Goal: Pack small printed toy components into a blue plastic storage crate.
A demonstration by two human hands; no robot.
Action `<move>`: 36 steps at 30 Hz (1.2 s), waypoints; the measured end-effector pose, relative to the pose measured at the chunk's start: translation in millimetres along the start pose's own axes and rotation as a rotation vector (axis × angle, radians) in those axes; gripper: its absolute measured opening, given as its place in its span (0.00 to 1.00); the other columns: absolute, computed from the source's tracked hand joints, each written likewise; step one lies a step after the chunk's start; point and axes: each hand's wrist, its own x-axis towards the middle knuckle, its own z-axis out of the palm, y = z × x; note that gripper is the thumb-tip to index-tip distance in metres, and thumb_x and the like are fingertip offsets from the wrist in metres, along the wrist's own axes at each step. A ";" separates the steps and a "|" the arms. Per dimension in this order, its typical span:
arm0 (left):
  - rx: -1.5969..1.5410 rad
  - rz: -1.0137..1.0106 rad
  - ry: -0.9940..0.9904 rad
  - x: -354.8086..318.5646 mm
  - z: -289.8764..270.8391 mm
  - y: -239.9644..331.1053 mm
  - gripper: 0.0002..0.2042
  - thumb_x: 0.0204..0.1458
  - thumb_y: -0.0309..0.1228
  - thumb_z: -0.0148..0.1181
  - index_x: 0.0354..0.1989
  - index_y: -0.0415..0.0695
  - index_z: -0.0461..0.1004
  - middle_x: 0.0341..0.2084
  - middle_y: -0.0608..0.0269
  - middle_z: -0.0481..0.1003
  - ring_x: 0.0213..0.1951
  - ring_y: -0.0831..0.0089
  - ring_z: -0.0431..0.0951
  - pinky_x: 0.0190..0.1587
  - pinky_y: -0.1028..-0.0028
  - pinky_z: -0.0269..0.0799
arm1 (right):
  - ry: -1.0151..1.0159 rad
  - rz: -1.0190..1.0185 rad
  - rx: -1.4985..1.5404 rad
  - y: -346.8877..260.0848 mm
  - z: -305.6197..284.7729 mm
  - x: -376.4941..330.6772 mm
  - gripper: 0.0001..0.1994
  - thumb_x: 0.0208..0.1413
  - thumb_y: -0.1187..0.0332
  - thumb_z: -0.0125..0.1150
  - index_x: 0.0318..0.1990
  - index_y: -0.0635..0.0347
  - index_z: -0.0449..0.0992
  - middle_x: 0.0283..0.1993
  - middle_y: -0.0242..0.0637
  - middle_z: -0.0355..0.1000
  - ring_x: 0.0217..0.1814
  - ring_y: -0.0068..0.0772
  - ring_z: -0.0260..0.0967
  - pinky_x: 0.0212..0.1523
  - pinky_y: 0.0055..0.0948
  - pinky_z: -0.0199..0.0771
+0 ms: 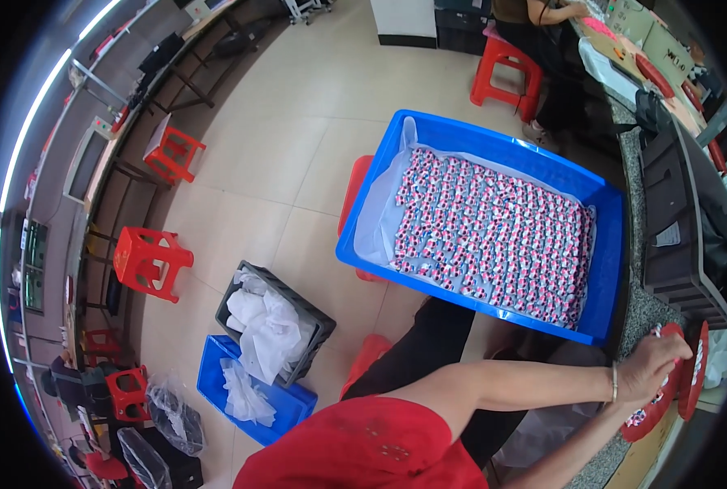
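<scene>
Both my arms reach to the bench at the right. My left hand (650,367), with a bracelet at the wrist, is over a red round tray (666,401) that holds small pink, white and dark pieces. Its fingers are curled together, and what they pinch is too small to make out. My right forearm (571,448) comes up from the lower edge to the same tray. The right hand's fingers are hidden behind the left hand. Beside it stands a second red tray (694,371), seen nearly edge-on.
A large blue bin (481,303), lined with sheeting, holds many pink-and-dark pieces in rows. Grey crates (673,236) stand on the speckled bench. White sheets fill a dark crate (318,338) on a smaller blue bin (290,399). Red stools (153,259) stand left; a person (542,49) sits far right.
</scene>
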 end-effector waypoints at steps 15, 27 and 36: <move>0.396 -0.908 0.145 43.6 -394.5 116.8 0.15 0.52 0.26 0.64 0.48 0.38 0.73 0.41 0.64 0.74 0.40 0.81 0.74 0.44 0.78 0.72 | 0.774 0.398 -0.387 258.7 -187.0 -41.2 0.11 0.57 0.62 0.59 0.42 0.59 0.77 0.48 0.42 0.69 0.45 0.34 0.66 0.49 0.35 0.78; 1.077 -0.982 0.160 16.0 -536.0 104.1 0.15 0.48 0.19 0.60 0.45 0.41 0.72 0.36 0.65 0.72 0.39 0.78 0.76 0.43 0.78 0.73 | 1.075 0.535 -0.505 230.7 -216.1 -71.4 0.19 0.61 0.52 0.51 0.40 0.59 0.76 0.52 0.42 0.67 0.43 0.40 0.67 0.45 0.47 0.79; 1.684 -0.838 -0.276 23.9 -552.7 76.7 0.13 0.44 0.19 0.57 0.40 0.41 0.69 0.41 0.48 0.68 0.44 0.47 0.73 0.48 0.58 0.71 | 1.209 0.579 -0.613 227.3 -230.7 -61.4 0.17 0.60 0.52 0.52 0.38 0.57 0.75 0.48 0.42 0.70 0.38 0.40 0.69 0.38 0.42 0.82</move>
